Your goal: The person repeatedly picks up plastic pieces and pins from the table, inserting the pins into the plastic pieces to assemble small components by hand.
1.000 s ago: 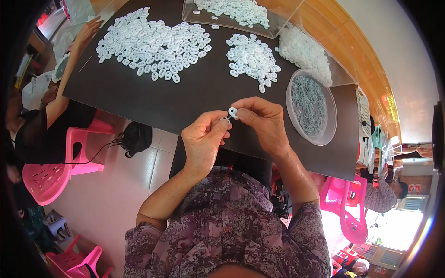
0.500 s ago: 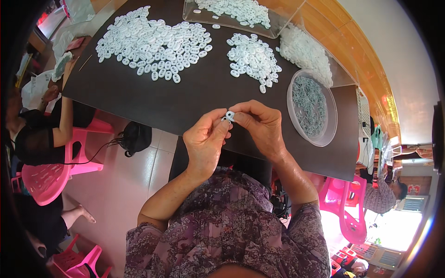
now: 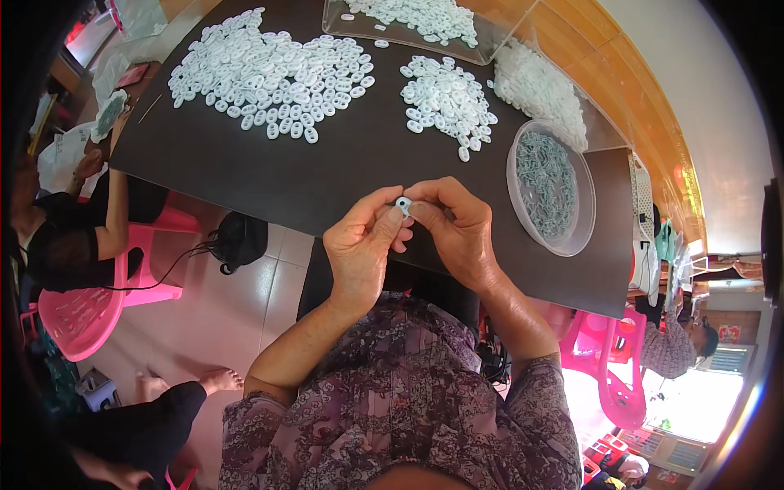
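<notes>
1. Your left hand [image 3: 357, 249] has thumb and index finger closed at the left side of a small white holed piece [image 3: 403, 202]; whether those fingers hide anything else, I cannot tell.
2. Your right hand [image 3: 457, 235] pinches the same piece from the right, between thumb and index finger.
3. Beyond your hands, to the left, a large white pile [image 3: 261, 73] spreads over the dark table [image 3: 351, 167].
4. Beyond your right hand lies a smaller white pile [image 3: 447, 96].
5. Right of that hand stands a clear round tub [image 3: 583, 220] holding grey-green pieces [image 3: 543, 181].
</notes>
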A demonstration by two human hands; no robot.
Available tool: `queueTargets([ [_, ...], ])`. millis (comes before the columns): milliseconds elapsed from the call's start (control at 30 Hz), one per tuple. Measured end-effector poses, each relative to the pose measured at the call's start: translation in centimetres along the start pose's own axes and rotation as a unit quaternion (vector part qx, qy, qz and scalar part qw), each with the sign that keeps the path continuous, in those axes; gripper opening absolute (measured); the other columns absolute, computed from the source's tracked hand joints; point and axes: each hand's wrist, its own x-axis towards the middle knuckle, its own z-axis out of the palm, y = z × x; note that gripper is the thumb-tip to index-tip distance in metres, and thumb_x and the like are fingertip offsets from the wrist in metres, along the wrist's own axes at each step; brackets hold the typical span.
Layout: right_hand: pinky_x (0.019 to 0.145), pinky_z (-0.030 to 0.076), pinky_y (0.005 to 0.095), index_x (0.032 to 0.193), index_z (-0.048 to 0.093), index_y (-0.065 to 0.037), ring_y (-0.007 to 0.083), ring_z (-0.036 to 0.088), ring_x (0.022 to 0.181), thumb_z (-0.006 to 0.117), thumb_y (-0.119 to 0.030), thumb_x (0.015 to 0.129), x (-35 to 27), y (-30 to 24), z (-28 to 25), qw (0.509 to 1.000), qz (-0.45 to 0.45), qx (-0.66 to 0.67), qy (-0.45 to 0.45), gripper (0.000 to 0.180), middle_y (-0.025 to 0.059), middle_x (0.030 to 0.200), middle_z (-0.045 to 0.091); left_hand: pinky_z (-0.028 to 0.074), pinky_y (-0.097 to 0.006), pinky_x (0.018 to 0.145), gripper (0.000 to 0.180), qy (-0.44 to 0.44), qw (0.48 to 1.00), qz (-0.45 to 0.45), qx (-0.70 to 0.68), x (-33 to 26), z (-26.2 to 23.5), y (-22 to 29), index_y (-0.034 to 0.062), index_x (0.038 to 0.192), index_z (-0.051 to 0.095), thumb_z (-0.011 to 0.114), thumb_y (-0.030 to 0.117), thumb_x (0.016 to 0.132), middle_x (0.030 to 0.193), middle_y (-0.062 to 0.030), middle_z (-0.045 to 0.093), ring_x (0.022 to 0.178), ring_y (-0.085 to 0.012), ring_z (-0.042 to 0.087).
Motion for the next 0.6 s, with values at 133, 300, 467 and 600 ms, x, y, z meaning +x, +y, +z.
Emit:
queueTargets([
  [133,0.063,0.046,0.0320,0.093,0.063,-0.003,0.0225,0.056,0.072,0.066,0.002,0.073,0.0,-0.7,-0.2,0.984,-0.102,-0.140,-0.029,0.021,0.0082,0.080,0.059,0.047,-0.020,0.058,0.024,0.014,1.000,-0.006,0.001,0.1,0.0,0.1,-0.0052,0.114,0.057,0.056,0.001,0.090,0.086,-0.0082,0.063,0.068,-0.0094,0.057],
  [300,0.062,0.047,0.0328,0.095,0.063,-0.002,0.0235,0.055,0.073,0.069,0.003,0.067,-0.6,-0.8,0.3,0.971,-0.159,-0.178,-0.006,0.029,0.0082,0.083,0.060,0.049,-0.022,0.063,0.022,0.038,0.998,-0.003,-0.040,0.2,0.7,0.5,-0.0077,0.111,0.058,0.056,-0.001,0.090,0.089,-0.0100,0.064,0.069,-0.0107,0.058],
  [467,0.062,0.046,0.0322,0.095,0.063,-0.001,0.0234,0.055,0.073,0.069,0.003,0.066,-0.8,-0.6,0.1,0.964,-0.191,-0.183,0.023,0.030,0.0083,0.084,0.062,0.050,-0.023,0.065,0.021,0.021,0.999,-0.010,-0.040,-0.1,0.9,0.8,-0.0083,0.110,0.058,0.055,0.000,0.091,0.090,-0.0107,0.064,0.071,-0.0107,0.058],
  [600,0.062,0.046,0.0321,0.095,0.063,-0.001,0.0236,0.055,0.072,0.069,0.003,0.067,-0.8,-0.3,0.0,0.955,-0.221,-0.195,0.024,0.029,0.0087,0.084,0.062,0.047,-0.021,0.065,0.021,0.012,1.000,0.003,-0.018,-0.4,0.6,0.6,-0.0065,0.110,0.060,0.057,0.001,0.090,0.088,-0.0074,0.063,0.071,-0.0089,0.055],
])
